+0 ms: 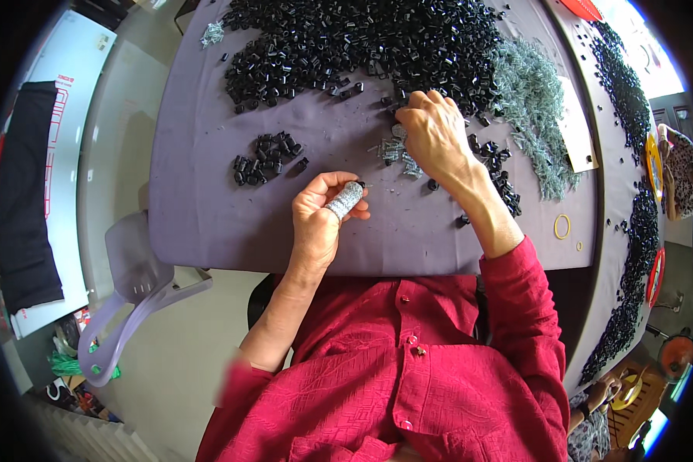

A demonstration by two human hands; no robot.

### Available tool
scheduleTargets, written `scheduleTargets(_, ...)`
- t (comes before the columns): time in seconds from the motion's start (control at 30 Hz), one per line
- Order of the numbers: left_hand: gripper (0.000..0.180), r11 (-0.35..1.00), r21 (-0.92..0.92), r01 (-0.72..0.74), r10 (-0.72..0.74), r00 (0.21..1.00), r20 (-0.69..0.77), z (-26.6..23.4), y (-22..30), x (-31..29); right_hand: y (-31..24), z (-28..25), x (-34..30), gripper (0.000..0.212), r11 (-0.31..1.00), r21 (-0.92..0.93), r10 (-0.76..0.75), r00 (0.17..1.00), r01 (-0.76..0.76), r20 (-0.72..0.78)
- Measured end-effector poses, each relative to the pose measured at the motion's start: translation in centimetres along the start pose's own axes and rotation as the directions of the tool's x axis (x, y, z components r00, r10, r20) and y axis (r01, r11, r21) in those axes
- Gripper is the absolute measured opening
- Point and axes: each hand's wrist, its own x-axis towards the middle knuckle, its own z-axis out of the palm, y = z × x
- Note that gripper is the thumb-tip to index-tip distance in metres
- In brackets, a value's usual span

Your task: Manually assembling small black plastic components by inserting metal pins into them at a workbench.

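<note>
My left hand [319, 212] is closed near the table's front edge, pinching a small black plastic piece [361, 184]. A speckled grey wrap [346, 199] covers its thumb. Farther away and to the right, my right hand [439, 135] has its fingers bent together at the edge of the large heap of black plastic pieces [346, 46]. Whatever those fingers hold is hidden under the hand. Just left of that hand lies a small cluster of thin silvery-grey pieces [410, 164]. A small group of black pieces [266, 160] sits beyond my left hand.
A big heap of thin grey pieces [535, 108] spreads at the right, beside a white card [576, 127]. A yellow ring [562, 226] lies near the right corner. More black pieces [627, 262] cover a second table, where another person's hand [604, 391] shows. A lilac chair [135, 269] stands left.
</note>
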Motion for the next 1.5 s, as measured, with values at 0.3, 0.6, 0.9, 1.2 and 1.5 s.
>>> scheduleTargets(0.3, 0.013, 1.0, 0.027, -0.001, 0.001, 1.0, -0.012, 0.2, 0.1, -0.2, -1.0, 0.1, 0.9, 0.016, 0.983, -0.152, -0.098, 0.994, 0.105, 0.057)
scheduleTargets(0.6, 0.015, 0.998, 0.055, 0.024, -0.021, 0.998, -0.059, 0.2, 0.3, -0.3, -2.4, -3.8, -0.8, 0.019, 0.829, 0.536, 0.173, 0.985, -0.16, 0.027)
scheduleTargets(0.9, 0.013, 0.981, -0.193, 0.015, -0.01, 1.0, 0.026, 2.8, 0.2, 0.9, -5.0, -2.4, -7.3, 0.034, -0.02, 0.9, 0.34, 0.843, -0.436, 0.416)
scheduleTargets(1.2, 0.014, 0.995, -0.103, -0.004, 0.006, 1.0, 0.015, 3.6, -0.4, 0.6, -4.9, -2.0, -8.8, 0.017, -0.193, 0.946, 0.481, 0.815, -0.262, 0.324)
scheduleTargets(1.5, 0.016, 0.99, 0.077, -0.116, 0.114, 0.993, 0.025, 5.1, -0.7, 0.2, -5.2, -1.7, -9.3, 0.018, -0.217, 0.951, 0.565, 0.766, -0.22, 0.306)
